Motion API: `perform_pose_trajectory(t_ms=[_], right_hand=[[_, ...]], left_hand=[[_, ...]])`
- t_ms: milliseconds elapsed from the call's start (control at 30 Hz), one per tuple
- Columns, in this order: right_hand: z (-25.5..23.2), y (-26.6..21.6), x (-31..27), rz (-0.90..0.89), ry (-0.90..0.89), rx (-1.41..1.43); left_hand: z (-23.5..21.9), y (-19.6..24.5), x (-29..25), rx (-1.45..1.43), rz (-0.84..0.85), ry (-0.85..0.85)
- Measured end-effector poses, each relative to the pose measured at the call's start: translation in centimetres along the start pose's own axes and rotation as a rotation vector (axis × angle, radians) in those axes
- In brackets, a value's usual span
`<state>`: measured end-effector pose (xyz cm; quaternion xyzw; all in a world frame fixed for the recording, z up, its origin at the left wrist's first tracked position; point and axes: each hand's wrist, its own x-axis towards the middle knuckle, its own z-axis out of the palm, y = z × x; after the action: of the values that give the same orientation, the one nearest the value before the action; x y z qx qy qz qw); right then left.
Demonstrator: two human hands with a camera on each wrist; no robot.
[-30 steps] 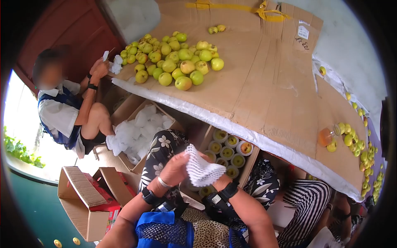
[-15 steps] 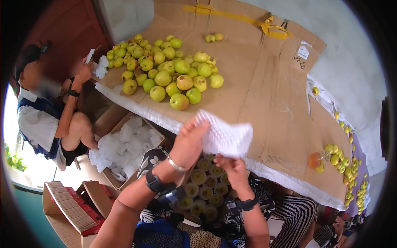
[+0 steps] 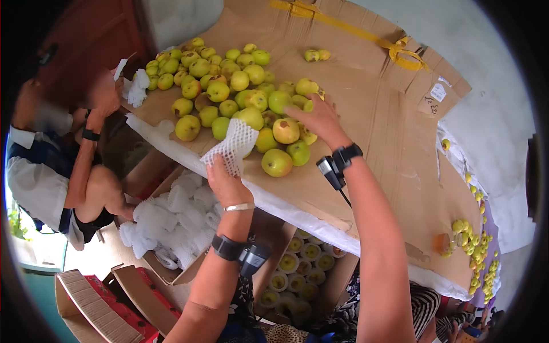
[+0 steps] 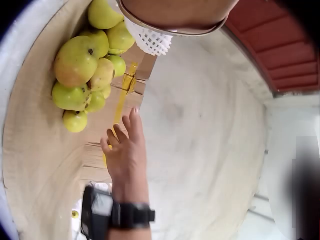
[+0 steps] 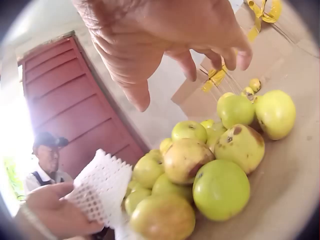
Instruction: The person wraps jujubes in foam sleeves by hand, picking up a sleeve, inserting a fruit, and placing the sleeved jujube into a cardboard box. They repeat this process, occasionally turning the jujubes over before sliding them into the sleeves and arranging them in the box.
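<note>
A white foam net sleeve is pinched in my left hand, its open mouth spread upward in front of the apples. In the right wrist view the same foam net flares from the fingers of the left hand. My right hand reaches over the right side of a heap of yellow-green apples, holding nothing. Seen from the right wrist, its fingers are spread and loosely bent above the fruit. Some apples, such as a blotched one, carry brown marks.
Cardboard covers the table. Below its near edge stand a box of foam nets and a box of wrapped apples. Another person sits at the left. A glass jar and more apples lie far right.
Both hands rose from above the lap to the table. The right hand let go of the foam net and moved over the apples; the left hand kept it and shifted left.
</note>
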<state>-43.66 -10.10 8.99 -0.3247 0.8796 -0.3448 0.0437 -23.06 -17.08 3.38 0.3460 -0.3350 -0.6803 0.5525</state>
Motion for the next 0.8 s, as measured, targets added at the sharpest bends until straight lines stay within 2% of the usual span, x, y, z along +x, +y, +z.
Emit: perform_pose_trajectory(t_ms=[33, 67, 167, 200, 233, 300, 333, 367, 467, 533, 633, 667, 800], right_hand=[[1.3, 0.2, 1.3, 0.068, -0.034, -0.01], [2.3, 0.0, 2.0, 0.07, 0.007, 0.008], [2.8, -1.7, 1.9, 0.115, -0.047, -0.165], [4.1, 0.0, 3.7, 0.115, -0.102, -0.156], [4.1, -0.4, 3.8, 0.092, -0.115, -0.188], [3.5, -0.7, 3.4, 0.029, -0.085, -0.239], [2.7, -1.4, 2.7, -0.013, -0.042, -0.257], [2.9, -1.1, 3.2, 0.023, -0.054, -0.192], [1.9, 0.0, 3.6, 0.094, -0.09, -0.028], [-0.1, 0.2, 3.5, 0.06, -0.114, 0.041], [-0.4, 1.0, 2.1, -0.065, -0.19, 0.042], [-0.7, 1.1, 1.4, -0.144, -0.104, 0.023], [-1.9, 2.5, -1.0, -0.131, -0.039, -0.074]], left_hand=[[-0.1, -0.3, 0.1, 0.078, 0.023, -0.001], [0.8, 1.3, -0.5, -0.13, -0.14, 0.045], [0.8, 1.9, -0.4, -0.182, -0.218, 0.019], [0.2, 1.4, -0.2, -0.085, -0.196, -0.002], [-0.1, 1.1, -0.2, 0.011, -0.177, -0.029], [-0.4, 0.5, -0.4, 0.021, -0.23, -0.028], [0.3, 1.3, -0.5, -0.065, -0.292, 0.001], [0.7, 1.8, -0.5, -0.15, -0.351, 0.033], [0.6, 1.0, -0.8, -0.201, -0.356, -0.018], [0.9, 0.4, -1.4, -0.164, -0.386, -0.028], [1.7, -0.5, -2.5, -0.127, -0.449, -0.043], [2.0, -0.8, -2.8, -0.12, -0.474, -0.047], [2.2, -0.7, -3.7, -0.071, -0.487, -0.102]])
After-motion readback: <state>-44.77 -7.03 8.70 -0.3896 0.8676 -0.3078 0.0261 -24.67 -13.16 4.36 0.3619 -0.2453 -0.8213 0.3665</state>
